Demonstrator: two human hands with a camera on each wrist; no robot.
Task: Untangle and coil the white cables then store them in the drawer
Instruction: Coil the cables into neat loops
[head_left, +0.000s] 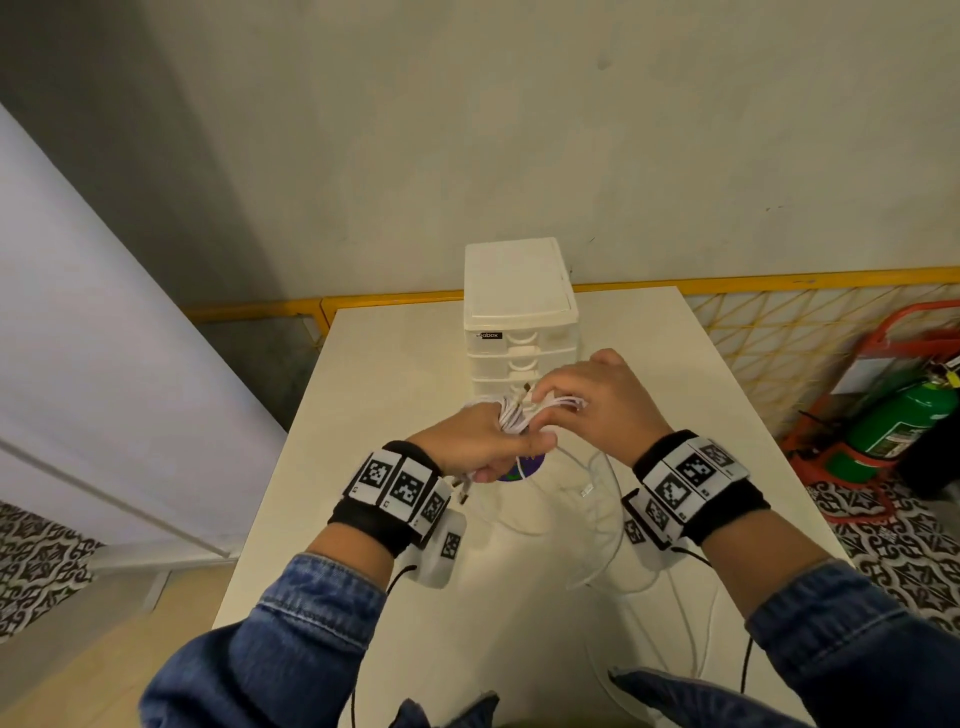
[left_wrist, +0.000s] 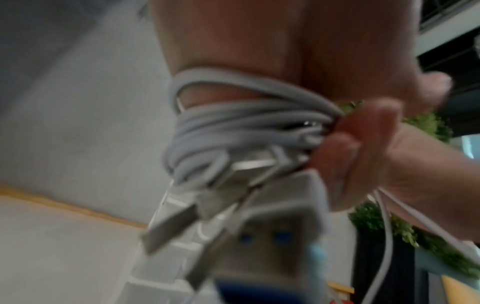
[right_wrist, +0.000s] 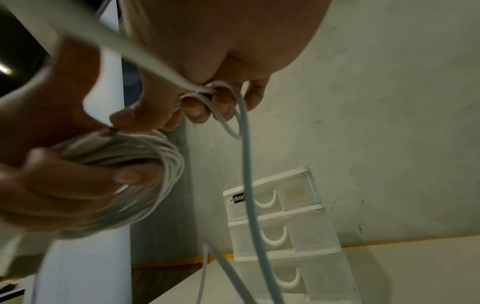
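Observation:
My left hand (head_left: 485, 441) holds a coil of white cable (head_left: 511, 415) wound round its fingers, above the middle of the white table (head_left: 395, 353). In the left wrist view the wound cable (left_wrist: 233, 123) circles the hand and two blurred USB plugs (left_wrist: 233, 205) hang from it. My right hand (head_left: 597, 400) pinches a loop of the same white cable (right_wrist: 228, 107) just right of the coil (right_wrist: 145, 164). Loose white cable (head_left: 602, 525) trails from both hands down onto the table. The white drawer unit (head_left: 519, 312) stands behind the hands, its drawers (right_wrist: 280, 232) pushed in.
A round purple and green object (head_left: 522, 467) lies on the table under my left hand. A green fire extinguisher (head_left: 898, 421) in a red stand sits on the floor at the right. A yellow lattice rail (head_left: 779, 332) runs behind the table.

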